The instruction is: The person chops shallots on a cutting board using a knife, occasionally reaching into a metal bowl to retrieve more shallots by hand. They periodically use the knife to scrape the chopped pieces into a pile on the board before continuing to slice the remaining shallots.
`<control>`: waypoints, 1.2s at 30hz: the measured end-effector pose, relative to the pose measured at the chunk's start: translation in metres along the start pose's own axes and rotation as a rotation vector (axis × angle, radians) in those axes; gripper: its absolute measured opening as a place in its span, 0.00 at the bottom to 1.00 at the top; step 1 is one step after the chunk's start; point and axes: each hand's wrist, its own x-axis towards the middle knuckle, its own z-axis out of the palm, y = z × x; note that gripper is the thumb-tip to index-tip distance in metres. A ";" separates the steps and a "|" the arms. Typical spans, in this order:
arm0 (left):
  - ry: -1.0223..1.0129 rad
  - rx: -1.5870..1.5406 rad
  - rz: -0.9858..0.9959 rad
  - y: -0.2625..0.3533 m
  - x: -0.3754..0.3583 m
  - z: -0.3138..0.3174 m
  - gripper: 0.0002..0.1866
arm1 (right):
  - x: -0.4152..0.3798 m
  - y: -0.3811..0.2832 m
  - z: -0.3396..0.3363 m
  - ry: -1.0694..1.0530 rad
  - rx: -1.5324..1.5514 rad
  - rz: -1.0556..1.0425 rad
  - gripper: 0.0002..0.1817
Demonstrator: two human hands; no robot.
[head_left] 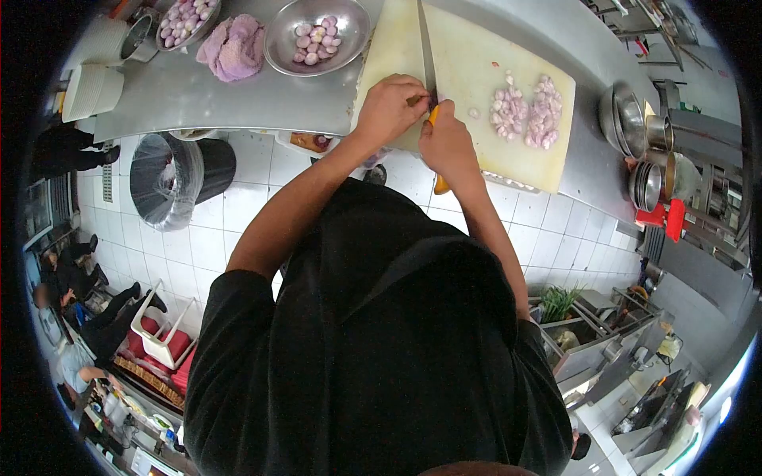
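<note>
My right hand (450,144) is wrapped round the yellow handle of a long knife (429,59), whose blade points away from me over the cutting board (464,75). Close beside the blade's heel, my left hand (391,109) has its fingers pinched together. What they hold, if anything, is too small and covered to make out. On the board's right side lie two heaps of cut shallots (509,109), with a few loose pieces near them. Whole peeled shallots (316,41) sit in a steel bowl (278,40) beyond my left hand.
A pink cloth (232,49) and another bowl of shallots (185,21) are farther left on the steel counter (171,99). Stacked metal bowls (623,119) stand at the right. A lined black bin (214,168) is on the floor at left. Other people are at far left.
</note>
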 end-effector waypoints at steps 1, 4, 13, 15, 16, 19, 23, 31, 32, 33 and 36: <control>0.008 0.008 0.009 -0.001 0.001 0.000 0.10 | 0.005 0.002 0.004 0.017 -0.009 -0.012 0.17; 0.012 0.010 -0.017 0.002 0.003 0.002 0.07 | 0.007 0.008 0.004 0.013 0.003 -0.017 0.17; -0.203 -0.003 -0.105 0.009 0.019 -0.005 0.09 | -0.001 0.023 -0.008 0.015 0.085 0.045 0.18; -0.313 0.093 -0.019 0.005 0.029 -0.013 0.09 | -0.003 0.036 -0.012 0.005 0.185 0.133 0.17; -0.366 0.142 0.022 0.004 0.033 -0.016 0.09 | -0.003 0.043 -0.013 -0.003 0.234 0.174 0.17; -0.475 0.203 -0.036 0.008 0.043 -0.022 0.09 | -0.011 0.050 -0.012 0.042 0.225 0.116 0.17; -0.449 0.262 -0.023 0.010 0.046 -0.016 0.09 | -0.027 0.037 -0.011 0.013 0.275 0.086 0.17; -0.410 0.314 -0.226 0.029 0.048 -0.012 0.10 | -0.033 0.028 -0.003 -0.015 0.308 0.085 0.17; -0.396 0.221 -0.320 0.031 0.046 -0.009 0.10 | -0.034 0.027 -0.002 -0.006 0.294 0.072 0.18; -0.380 0.129 -0.413 0.033 0.042 -0.005 0.10 | -0.033 0.026 -0.001 0.003 0.280 0.059 0.18; -0.313 -0.056 -0.550 0.036 0.036 0.000 0.10 | -0.032 0.022 -0.003 -0.022 0.269 0.076 0.18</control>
